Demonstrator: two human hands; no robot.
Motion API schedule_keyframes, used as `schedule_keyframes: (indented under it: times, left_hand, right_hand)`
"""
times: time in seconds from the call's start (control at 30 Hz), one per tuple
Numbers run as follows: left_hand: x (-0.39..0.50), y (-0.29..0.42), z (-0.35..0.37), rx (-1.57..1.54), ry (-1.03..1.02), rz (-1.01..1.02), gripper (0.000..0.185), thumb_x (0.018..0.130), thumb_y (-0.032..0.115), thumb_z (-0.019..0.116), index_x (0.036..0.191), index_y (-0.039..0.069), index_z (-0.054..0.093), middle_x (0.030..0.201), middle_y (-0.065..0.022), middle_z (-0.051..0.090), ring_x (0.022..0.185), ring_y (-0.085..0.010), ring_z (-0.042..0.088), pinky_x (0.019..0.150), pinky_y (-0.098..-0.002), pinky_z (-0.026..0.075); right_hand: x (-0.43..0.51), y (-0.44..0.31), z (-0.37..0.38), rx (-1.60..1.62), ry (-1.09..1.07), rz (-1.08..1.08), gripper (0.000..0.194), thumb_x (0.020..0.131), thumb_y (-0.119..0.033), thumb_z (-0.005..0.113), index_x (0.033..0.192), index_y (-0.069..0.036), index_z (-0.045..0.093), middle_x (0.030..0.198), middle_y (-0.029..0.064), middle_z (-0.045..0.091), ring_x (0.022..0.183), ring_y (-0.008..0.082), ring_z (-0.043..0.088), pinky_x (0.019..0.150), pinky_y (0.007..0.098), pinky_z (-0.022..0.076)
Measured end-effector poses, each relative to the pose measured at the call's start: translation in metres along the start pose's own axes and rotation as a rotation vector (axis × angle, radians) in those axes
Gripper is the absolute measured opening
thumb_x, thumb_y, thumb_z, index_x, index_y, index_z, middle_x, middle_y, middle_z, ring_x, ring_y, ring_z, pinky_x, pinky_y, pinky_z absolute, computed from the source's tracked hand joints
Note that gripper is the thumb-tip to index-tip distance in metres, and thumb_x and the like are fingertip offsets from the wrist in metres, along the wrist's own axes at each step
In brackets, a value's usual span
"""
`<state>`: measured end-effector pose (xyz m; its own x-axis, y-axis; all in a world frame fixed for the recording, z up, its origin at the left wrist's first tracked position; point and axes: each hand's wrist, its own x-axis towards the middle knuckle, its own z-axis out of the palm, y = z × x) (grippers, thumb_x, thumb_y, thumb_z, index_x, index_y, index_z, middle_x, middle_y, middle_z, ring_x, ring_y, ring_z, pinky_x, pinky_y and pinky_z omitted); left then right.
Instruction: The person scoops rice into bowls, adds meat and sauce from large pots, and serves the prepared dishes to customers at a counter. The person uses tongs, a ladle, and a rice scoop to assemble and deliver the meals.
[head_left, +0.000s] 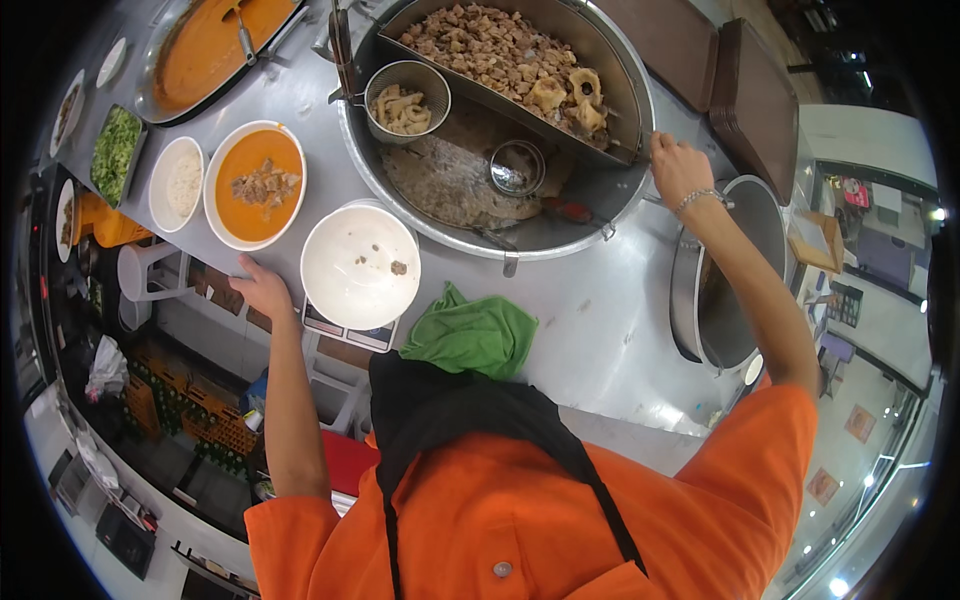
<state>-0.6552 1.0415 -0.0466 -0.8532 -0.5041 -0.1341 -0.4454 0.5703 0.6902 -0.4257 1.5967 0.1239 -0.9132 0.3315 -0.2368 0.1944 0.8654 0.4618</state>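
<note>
My left hand (264, 291) is at the counter's front edge, thumb raised and fingers apart, holding nothing. Just beyond it stands a white bowl of orange soup (255, 214) topped with chopped meat. To its right, a white bowl (360, 266) with a few meat scraps sits on a digital scale (382, 335). My right hand (681, 171) is curled at the right rim of a large metal pot (480, 251); whether it grips anything is hidden. In the pot are chopped meat and bones (510, 56) behind a metal divider, murky broth, a round strainer or ladle (517, 169) and a red handle (568, 210).
A mesh basket of pale pieces (403, 109) hangs inside the pot's left rim. Left are a rice bowl (184, 187), chopped greens (115, 154) and an orange soup pan (217, 49). A green cloth (476, 334) lies in front. Brown trays (757, 112) and another pot (686, 307) stand right.
</note>
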Motion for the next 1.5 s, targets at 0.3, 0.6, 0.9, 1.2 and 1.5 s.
schedule_keyframes:
  times: [0.3, 0.6, 0.9, 1.2, 1.5]
  left_hand:
    - [-0.001, 0.001, -0.004, 0.047, 0.012, -0.003, 0.083, 0.105, 0.054, 0.045, 0.149, -0.014, 0.031, 0.140, -0.0409, 0.049, 0.128, -0.0520, 0.053, 0.108, -0.0525, 0.043]
    - [-0.006, 0.007, -0.003, 0.030, 0.006, 0.005, 0.081, 0.105, 0.054, 0.045, 0.149, -0.013, 0.032, 0.138, -0.0404, 0.050, 0.126, -0.0522, 0.054, 0.105, -0.0530, 0.045]
    - [-0.012, 0.012, -0.008, 0.033, 0.020, -0.005, 0.075, 0.105, 0.053, 0.044, 0.143, -0.011, 0.037, 0.133, -0.0409, 0.054, 0.123, -0.0525, 0.056, 0.103, -0.0530, 0.046]
    - [-0.004, 0.004, -0.001, 0.060, 0.035, 0.007, 0.080, 0.105, 0.054, 0.044, 0.146, -0.014, 0.034, 0.135, -0.0411, 0.053, 0.124, -0.0531, 0.055, 0.105, -0.0532, 0.045]
    - [-0.005, 0.004, -0.003, 0.045, 0.004, -0.002, 0.083, 0.105, 0.055, 0.044, 0.149, -0.014, 0.032, 0.138, -0.0415, 0.051, 0.126, -0.0530, 0.054, 0.106, -0.0530, 0.045]
  right_hand:
    - [0.033, 0.061, -0.069, 0.202, -0.406, -0.038, 0.035, 0.083, -0.034, 0.078, 0.100, -0.003, 0.074, 0.091, 0.0186, 0.074, 0.093, 0.0341, 0.073, 0.084, 0.0437, 0.0571]
    - [0.087, 0.078, -0.044, 0.332, -0.562, -0.050, 0.039, 0.084, -0.033, 0.077, 0.104, 0.001, 0.075, 0.091, 0.0231, 0.074, 0.091, 0.0372, 0.073, 0.087, 0.0435, 0.0581]
    - [0.011, 0.010, -0.014, -0.118, -0.061, -0.094, 0.032, 0.088, -0.013, 0.066, 0.118, -0.001, 0.070, 0.103, 0.0134, 0.072, 0.094, 0.0283, 0.072, 0.077, 0.0384, 0.0598]
    - [-0.002, 0.024, -0.030, -0.016, -0.070, -0.248, 0.026, 0.091, -0.008, 0.057, 0.113, -0.001, 0.070, 0.103, 0.0128, 0.073, 0.092, 0.0297, 0.072, 0.077, 0.0397, 0.0596]
    - [0.034, 0.065, -0.086, 0.138, -0.194, -0.180, 0.029, 0.087, -0.029, 0.072, 0.100, -0.004, 0.077, 0.090, 0.0233, 0.072, 0.090, 0.0379, 0.073, 0.088, 0.0460, 0.0575]
